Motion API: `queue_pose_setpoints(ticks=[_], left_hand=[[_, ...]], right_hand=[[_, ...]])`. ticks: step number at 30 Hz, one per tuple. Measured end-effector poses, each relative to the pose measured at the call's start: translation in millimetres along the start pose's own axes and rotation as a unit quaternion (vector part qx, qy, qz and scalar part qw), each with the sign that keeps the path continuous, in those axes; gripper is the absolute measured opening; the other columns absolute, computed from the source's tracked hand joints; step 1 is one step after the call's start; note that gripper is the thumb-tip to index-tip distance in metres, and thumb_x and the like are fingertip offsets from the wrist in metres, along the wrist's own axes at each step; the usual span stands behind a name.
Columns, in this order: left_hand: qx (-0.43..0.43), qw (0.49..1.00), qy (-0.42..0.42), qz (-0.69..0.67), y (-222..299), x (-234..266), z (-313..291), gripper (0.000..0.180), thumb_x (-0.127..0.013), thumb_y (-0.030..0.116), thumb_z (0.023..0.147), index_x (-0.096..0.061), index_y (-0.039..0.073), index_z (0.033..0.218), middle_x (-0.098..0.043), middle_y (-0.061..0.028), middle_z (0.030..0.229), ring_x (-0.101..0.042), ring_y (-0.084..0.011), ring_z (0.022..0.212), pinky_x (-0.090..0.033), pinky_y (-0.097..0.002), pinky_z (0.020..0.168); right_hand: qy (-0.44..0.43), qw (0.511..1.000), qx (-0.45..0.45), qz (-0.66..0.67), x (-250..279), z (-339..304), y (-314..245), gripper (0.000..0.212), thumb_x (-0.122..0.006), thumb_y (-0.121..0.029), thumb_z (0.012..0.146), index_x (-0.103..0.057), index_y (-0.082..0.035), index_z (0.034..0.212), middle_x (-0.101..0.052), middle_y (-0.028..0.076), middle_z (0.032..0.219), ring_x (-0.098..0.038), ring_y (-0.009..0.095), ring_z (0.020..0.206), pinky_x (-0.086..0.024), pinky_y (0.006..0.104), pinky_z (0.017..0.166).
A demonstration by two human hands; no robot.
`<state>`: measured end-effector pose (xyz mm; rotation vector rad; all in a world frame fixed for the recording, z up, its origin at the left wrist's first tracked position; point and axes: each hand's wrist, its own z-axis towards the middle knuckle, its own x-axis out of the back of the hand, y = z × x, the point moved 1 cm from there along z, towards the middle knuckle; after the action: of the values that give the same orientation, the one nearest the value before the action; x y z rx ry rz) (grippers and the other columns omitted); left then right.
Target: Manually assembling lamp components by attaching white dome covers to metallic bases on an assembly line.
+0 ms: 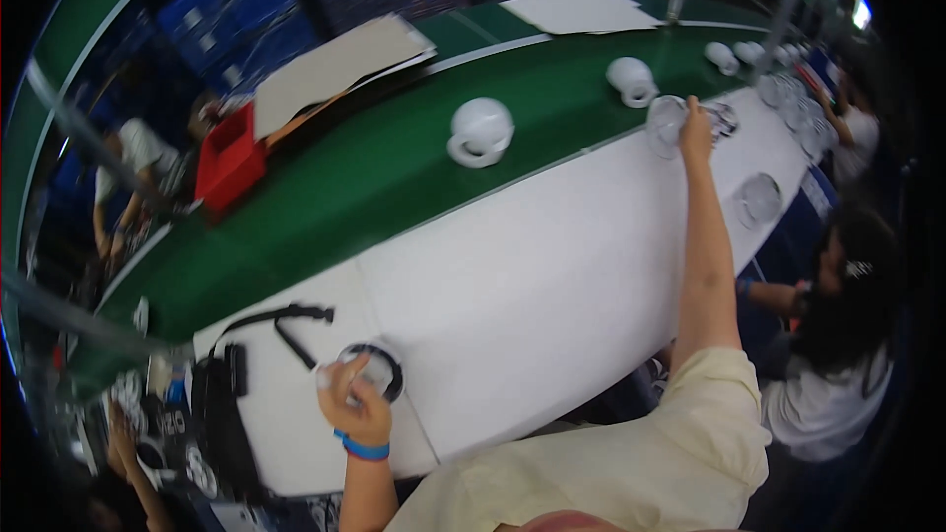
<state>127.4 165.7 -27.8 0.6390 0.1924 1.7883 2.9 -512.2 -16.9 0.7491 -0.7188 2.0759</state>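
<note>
My right hand (697, 130), arm stretched far out to the right, pinches the edge of a clear round dome (666, 126) over the white table's far edge. Near the front left, my left hand (359, 412) has its fingers curled at the rim of a round white part with a black ring (396, 374); motion blurs its details. A wristband circles that wrist. Beside the right hand lie more clear pieces (724, 122). Another clear dome (760, 199) sits on the table closer to its right end.
A green conveyor belt (335, 227) carries white rounded housings (483, 128), another (631, 79) farther right. A red bin (232, 160) and cardboard sheets (340, 69) stand beyond. A black bag with straps (225, 414) lies left. Co-workers sit at the right (828, 384) and left.
</note>
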Motion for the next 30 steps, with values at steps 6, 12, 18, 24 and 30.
queue_pose_setpoints(ticks=[6,12,18,24,30], left_hand=[[0.014,1.0,-0.02,0.013,-9,0,20,0.016,-0.067,-0.004,0.077,-0.061,0.003,0.089,-0.062,-0.0077,0.074,-0.059,-0.0265,0.073,-0.05,-0.0348,0.076],[0.007,0.999,-0.054,0.006,-17,-3,35,0.016,-0.073,-0.003,0.068,-0.061,0.006,0.075,-0.05,-0.0037,0.058,-0.052,-0.0237,0.062,-0.05,-0.0362,0.072],[0.057,0.996,-0.07,-0.016,-19,-6,34,0.016,-0.075,-0.001,0.069,-0.062,0.005,0.075,-0.049,-0.0027,0.059,-0.046,-0.0188,0.06,-0.042,-0.031,0.058],[0.077,0.994,-0.061,-0.045,-18,-5,33,0.017,-0.077,-0.001,0.069,-0.063,0.005,0.076,-0.048,-0.003,0.06,-0.046,-0.017,0.062,-0.038,-0.0303,0.056],[0.061,0.995,-0.064,-0.037,-24,0,31,0.015,-0.075,0.0,0.07,-0.064,0.007,0.078,-0.042,-0.0013,0.058,-0.045,-0.0187,0.062,-0.046,-0.0363,0.075]], right_hand=[[-0.139,0.901,0.237,0.335,111,-138,-159,0.065,-0.036,0.02,0.074,-0.052,-0.007,0.131,-0.056,0.021,0.129,-0.054,0.038,0.12,-0.043,0.0377,0.1],[-0.374,0.792,0.273,0.397,196,-258,-245,0.073,-0.047,0.019,0.074,-0.04,-0.008,0.142,-0.044,0.015,0.144,-0.052,0.033,0.124,-0.046,0.0354,0.097],[-0.626,0.616,0.236,0.416,197,-251,-245,0.101,-0.076,-0.006,0.067,-0.022,-0.016,0.152,-0.037,0.013,0.147,-0.043,0.027,0.129,-0.047,0.038,0.095],[-0.592,0.459,-0.046,0.661,132,-285,-298,0.098,-0.081,-0.036,0.067,-0.031,-0.014,0.148,-0.044,0.011,0.14,-0.04,0.025,0.132,-0.038,0.0366,0.106],[-0.637,0.318,-0.119,0.692,186,-330,-328,0.108,-0.081,-0.058,0.06,-0.035,-0.008,0.143,-0.048,0.011,0.136,-0.049,0.025,0.126,-0.041,0.039,0.104]])
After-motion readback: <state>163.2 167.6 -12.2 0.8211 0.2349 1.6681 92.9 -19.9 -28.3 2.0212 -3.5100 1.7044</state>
